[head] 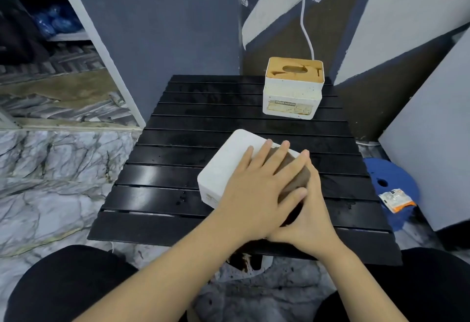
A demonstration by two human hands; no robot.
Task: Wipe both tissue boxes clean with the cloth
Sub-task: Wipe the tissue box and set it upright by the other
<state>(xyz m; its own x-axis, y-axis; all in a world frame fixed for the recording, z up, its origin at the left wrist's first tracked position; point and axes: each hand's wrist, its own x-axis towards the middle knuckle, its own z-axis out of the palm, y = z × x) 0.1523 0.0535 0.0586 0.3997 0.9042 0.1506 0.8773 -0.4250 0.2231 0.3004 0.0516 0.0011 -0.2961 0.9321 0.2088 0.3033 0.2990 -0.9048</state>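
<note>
left hand (256, 189) flat, fingers spread, on the near tissue box (223, 169); right hand (309, 216) presses the brown cloth (296, 174) to its right end.

the near box lies overturned on the black slatted table (178, 143), mid-wipe by my reading. the far tissue box (292, 89) stands upright at the far right, still stained, seemingly left to do.

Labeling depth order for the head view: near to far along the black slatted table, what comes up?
Person's hands, left hand and right hand, with a brown cloth → plain white tissue box under them → white tissue holder with wooden lid at the far right of the black slatted table.
</note>
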